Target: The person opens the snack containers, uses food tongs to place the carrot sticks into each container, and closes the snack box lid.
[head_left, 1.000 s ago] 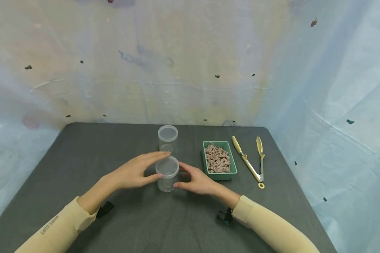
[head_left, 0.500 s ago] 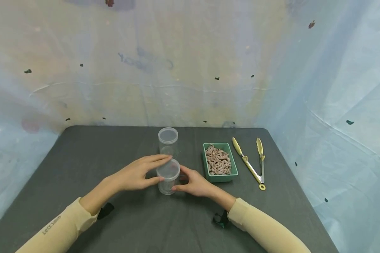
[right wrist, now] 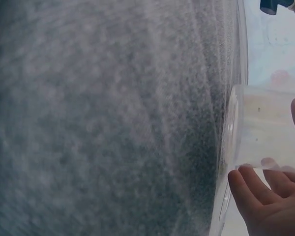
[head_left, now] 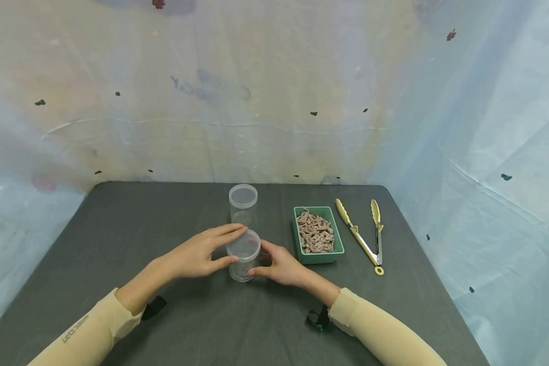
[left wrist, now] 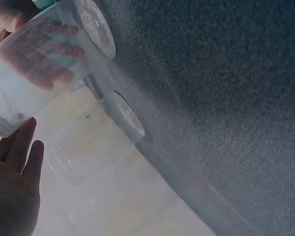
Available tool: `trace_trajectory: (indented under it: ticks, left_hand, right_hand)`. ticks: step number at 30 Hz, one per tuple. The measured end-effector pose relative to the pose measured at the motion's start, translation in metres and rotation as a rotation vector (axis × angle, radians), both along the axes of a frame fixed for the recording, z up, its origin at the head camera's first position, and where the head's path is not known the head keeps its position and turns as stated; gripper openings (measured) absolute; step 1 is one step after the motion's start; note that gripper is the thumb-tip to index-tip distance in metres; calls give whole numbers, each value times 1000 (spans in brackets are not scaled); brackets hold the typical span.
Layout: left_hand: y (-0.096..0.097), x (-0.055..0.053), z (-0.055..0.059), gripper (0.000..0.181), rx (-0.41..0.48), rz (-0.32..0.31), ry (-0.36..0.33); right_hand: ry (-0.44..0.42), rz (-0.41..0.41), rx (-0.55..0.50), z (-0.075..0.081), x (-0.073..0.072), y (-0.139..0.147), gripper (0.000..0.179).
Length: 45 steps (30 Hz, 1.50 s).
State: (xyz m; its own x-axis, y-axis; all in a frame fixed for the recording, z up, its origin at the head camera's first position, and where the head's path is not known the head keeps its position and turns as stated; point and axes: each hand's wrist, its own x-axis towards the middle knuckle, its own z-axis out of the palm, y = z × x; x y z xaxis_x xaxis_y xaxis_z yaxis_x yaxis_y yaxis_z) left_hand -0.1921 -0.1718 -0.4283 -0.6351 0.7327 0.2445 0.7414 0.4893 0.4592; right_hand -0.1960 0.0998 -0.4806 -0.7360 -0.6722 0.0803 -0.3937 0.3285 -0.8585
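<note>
Table (head_left: 187, 325): evenly lit; soft shadows below both sleeves (head_left: 87, 325), near edge.
Sheet (head_left: 274, 152): pale, bright.
Left hand (left wrist: 12, 191): backlit, dark.
Right wrist view: table grainy, blurred.

left sleeve (head_left: 102, 321): cream, dark lettering (head_left: 74, 329) | right sleeve (head_left: 384, 328): cream | cuffs (head_left: 343, 311): black attachments (head_left: 154, 308)

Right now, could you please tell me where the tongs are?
In the head view, the tongs lie on the right of the table, beside the green tray.
</note>
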Motion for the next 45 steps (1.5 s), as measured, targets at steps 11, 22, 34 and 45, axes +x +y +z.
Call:
trace_trajectory:
  ticks: [11,22,34,45]
  left_hand:
    - [2,8,-6,71,35,62,65]
    - [-1,2,-9,67,188,31,-104]
    - [-9,-9,-1,49,222,-72,-225]
    - [-1,-5,-8,51,307,16,-75]
  right_hand:
    - [34,-48,-18,0,6,-6,75]
    - [15,-43,-15,3,6,-4,76]
    - [15,-25,3,1,2,-3,77]
    - [10,-32,10,1,1,-3,77]
